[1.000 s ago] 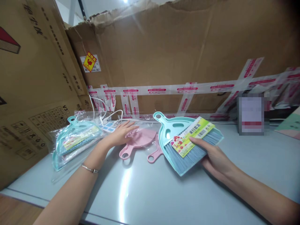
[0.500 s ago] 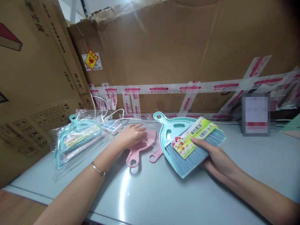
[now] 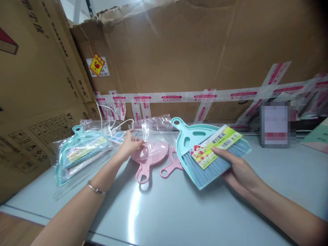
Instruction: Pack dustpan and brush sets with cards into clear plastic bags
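My right hand (image 3: 237,169) grips a teal dustpan (image 3: 183,138) with a small blue-bristled brush (image 3: 202,172) nested against it, thumb on top of the yellow-green card label (image 3: 205,153). The set is tilted above the table. My left hand (image 3: 132,145) is closed on the edge of a clear plastic bag (image 3: 157,128), which spreads over a pink dustpan (image 3: 153,157) lying on the table. Partly hidden behind the teal dustpan is a pink handled piece (image 3: 169,169).
A bagged teal dustpan set (image 3: 84,153) lies at the left, near a white power strip (image 3: 118,137) with cables. Large cardboard boxes (image 3: 166,61) wall off the back and left. A blurred upright tablet-like object (image 3: 275,124) stands at the right on the grey table (image 3: 164,212).
My left hand has moved left off the pink dustpan, and clear plastic now rises beside it. My right hand still holds the teal set, shifted slightly. The view has turned a little right.
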The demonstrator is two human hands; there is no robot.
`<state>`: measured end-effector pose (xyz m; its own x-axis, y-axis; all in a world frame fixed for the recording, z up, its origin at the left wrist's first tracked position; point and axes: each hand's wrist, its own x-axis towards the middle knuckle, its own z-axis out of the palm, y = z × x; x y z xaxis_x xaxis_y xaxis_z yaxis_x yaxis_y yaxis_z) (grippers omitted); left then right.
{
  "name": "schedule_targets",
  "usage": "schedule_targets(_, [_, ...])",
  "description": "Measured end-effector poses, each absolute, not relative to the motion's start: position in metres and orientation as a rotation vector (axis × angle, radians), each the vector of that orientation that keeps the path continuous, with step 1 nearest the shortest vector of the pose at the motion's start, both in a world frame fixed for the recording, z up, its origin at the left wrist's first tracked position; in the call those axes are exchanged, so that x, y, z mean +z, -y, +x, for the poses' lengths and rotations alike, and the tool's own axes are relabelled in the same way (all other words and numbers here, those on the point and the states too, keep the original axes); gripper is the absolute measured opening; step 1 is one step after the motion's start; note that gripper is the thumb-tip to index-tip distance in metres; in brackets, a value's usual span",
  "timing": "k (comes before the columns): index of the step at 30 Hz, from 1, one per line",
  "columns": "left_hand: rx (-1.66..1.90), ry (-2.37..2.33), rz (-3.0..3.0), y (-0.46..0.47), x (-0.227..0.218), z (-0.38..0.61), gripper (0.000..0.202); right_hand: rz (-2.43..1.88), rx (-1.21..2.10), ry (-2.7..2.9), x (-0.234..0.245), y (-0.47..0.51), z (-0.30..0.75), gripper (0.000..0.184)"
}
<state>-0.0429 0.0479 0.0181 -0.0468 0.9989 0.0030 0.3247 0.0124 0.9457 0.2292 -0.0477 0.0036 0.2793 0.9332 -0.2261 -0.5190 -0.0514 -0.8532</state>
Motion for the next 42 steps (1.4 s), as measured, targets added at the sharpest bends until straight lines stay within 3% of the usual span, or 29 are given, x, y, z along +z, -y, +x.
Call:
schedule_targets(3, [1.04, -1.653, 1.98, -0.051, 0.008, -0.045, 0.102, -1.044, 1.264, 0.5, 0.002, 0.047, 0.23, 0.054])
schedule_targets(5, [0.978, -1.687, 2.395, -0.052, 0.007, -0.048, 0.1, -1.046, 1.272, 0.487, 0.003, 0.047, 0.23, 0.052])
schedule_targets(10, [0.421, -1.33, 3.028, -0.056, 0.009, -0.044, 0.058, -1.059, 1.304, 0.47, 0.003, 0.047, 0.227, 0.056])
schedule_targets(14, [0.378, -1.205, 3.092, -0.063, 0.007, -0.035, 0.025, -1.062, 1.335, 0.5, 0.004, 0.05, 0.224, 0.058])
schedule_targets(17, [0.669, -1.475, 2.972, -0.059, 0.019, -0.042, 0.022, -1.058, 1.345, 0.481, 0.007, 0.052, 0.222, 0.057])
schedule_targets(22, [1.656, -1.853, 2.645, -0.026, 0.068, -0.074, 0.02, -1.006, 1.352, 0.432, 0.017, 0.059, 0.223, 0.055])
schedule_targets(24, [1.851, -2.021, 2.579, -0.013, 0.08, -0.077, 0.019, -0.975, 1.345, 0.442, 0.02, 0.062, 0.224, 0.063])
schedule_targets(26, [1.598, -2.172, 2.653, -0.005, 0.081, -0.069, 0.02, -0.962, 1.351, 0.475, 0.023, 0.064, 0.224, 0.071])
schedule_targets(30, [0.554, -2.287, 2.707, -0.002, 0.063, -0.038, 0.023, -1.007, 1.435, 0.616, 0.025, 0.068, 0.224, 0.076])
schedule_targets(32, [0.28, -2.249, 2.649, -0.003, 0.056, -0.027, 0.023, -1.021, 1.487, 0.638, 0.027, 0.069, 0.224, 0.076])
schedule_targets(36, [0.182, -2.056, 2.574, -0.003, 0.053, -0.026, 0.022, -1.056, 1.543, 0.545, 0.034, 0.072, 0.228, 0.072])
schedule_targets(42, [0.168, -1.993, 2.499, -0.009, 0.054, -0.036, 0.019, -1.122, 1.765, 0.589, 0.035, 0.077, 0.233, 0.047])
